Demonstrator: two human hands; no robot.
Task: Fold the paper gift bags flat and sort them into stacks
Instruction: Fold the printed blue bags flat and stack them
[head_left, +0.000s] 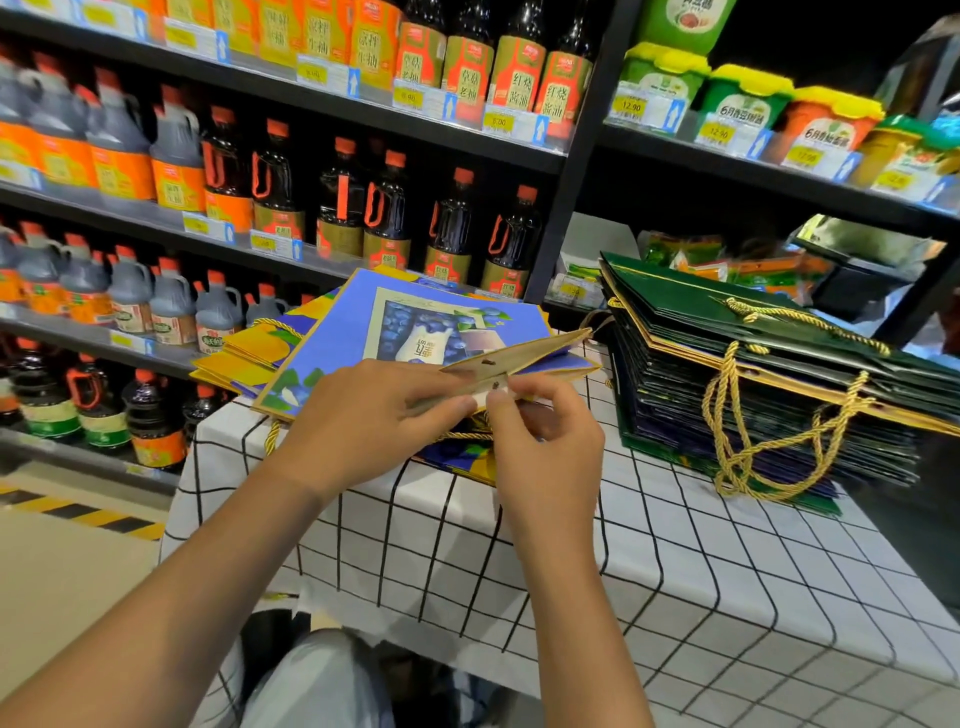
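Observation:
A blue gift bag (415, 322) printed with blueberries and a bottle lies on top of a stack of blue and yellow bags (244, 358) on the checked tablecloth (675, 571). Its brown mouth edge (519, 358) gapes slightly toward me. My left hand (363, 415) pinches that edge from the left. My right hand (540, 447) pinches the same edge from the right, fingertips nearly meeting. A gold rope handle (462, 435) hangs under my hands. To the right sits a tall stack of flat dark green bags (753, 374) with gold rope handles (737, 415).
Shop shelves (322, 104) full of dark sauce bottles rise behind and left of the table. Green and orange tubs (748, 98) stand on the shelf at the upper right. A yellow-black striped floor line (78, 512) runs at the left. My knees show below the table's front edge.

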